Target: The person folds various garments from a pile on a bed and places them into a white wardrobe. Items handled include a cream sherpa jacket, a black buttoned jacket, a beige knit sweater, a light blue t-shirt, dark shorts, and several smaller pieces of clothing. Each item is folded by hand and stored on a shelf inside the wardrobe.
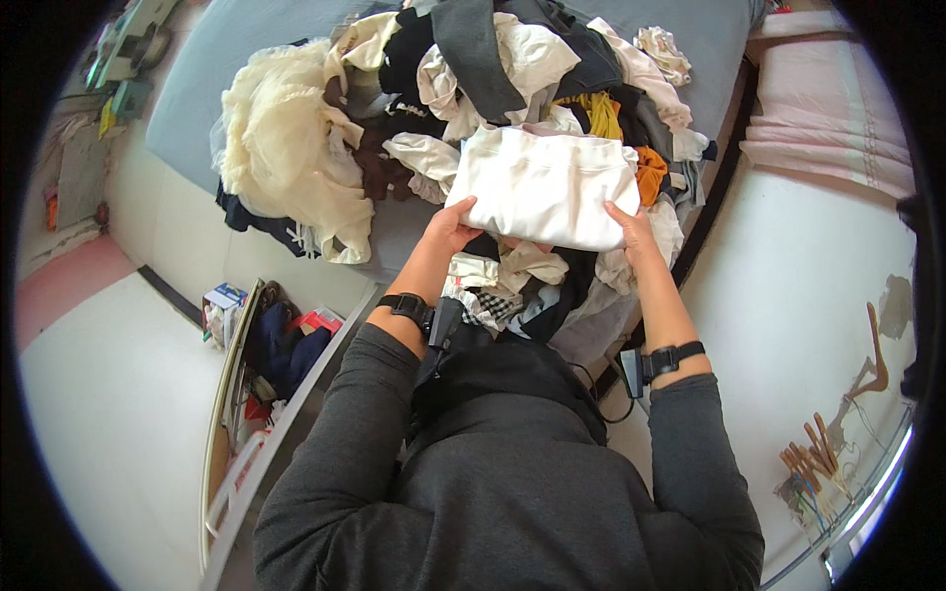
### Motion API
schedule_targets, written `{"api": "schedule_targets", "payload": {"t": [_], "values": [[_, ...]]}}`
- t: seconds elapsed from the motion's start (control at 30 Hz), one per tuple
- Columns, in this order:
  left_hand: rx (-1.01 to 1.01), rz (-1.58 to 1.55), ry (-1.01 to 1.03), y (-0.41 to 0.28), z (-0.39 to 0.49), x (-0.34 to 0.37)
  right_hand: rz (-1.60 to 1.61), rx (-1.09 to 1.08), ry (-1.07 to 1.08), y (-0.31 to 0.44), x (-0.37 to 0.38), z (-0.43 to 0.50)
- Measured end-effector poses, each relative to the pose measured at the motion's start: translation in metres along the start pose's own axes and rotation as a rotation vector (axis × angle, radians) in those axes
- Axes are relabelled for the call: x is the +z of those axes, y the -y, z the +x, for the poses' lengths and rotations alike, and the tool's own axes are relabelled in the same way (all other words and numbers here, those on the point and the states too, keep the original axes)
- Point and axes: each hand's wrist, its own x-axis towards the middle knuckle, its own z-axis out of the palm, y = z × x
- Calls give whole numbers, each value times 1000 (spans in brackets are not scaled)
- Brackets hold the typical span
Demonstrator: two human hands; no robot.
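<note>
A folded white garment (547, 188) spans the space between my two hands, above a heap of clothes. My left hand (452, 225) grips its lower left corner, thumb on top. On the opposite side, my right hand (630, 227) pinches the lower right edge, also thumb up. The fingers beneath the cloth are mostly hidden. Just beyond the garment lie a dark grey piece of clothing (477, 55) and a yellow cloth (602, 114). An orange cloth (650, 176) shows by its right edge. Black-and-white checked fabric (499, 304) lies nearer my body.
A cream tulle garment (284, 140) is bunched at the heap's left. Underneath is a bed with a grey-blue sheet (199, 96). An open drawer or bin with dark clothing (292, 347) stands at lower left. A pink curtain (820, 111) hangs at right; wooden hangers (813, 451) are at lower right.
</note>
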Motion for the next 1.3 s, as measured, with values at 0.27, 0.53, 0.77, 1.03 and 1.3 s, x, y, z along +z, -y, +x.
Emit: {"api": "schedule_targets", "payload": {"t": [0.27, 0.53, 0.77, 1.03, 1.3], "values": [[209, 14, 131, 13, -92, -9, 71, -150, 282, 10, -26, -68], [615, 846, -365, 85, -226, -67, -244, -4, 716, -47, 17, -140], [670, 719, -689, 167, -314, -145, -580, -59, 1042, -74, 101, -172], [706, 400, -923, 265, -380, -203, -724, -21, 1293, -114, 172, -245], [807, 283, -1111, 337, -424, -214, -804, -106, 1383, -134, 166, -321]]}}
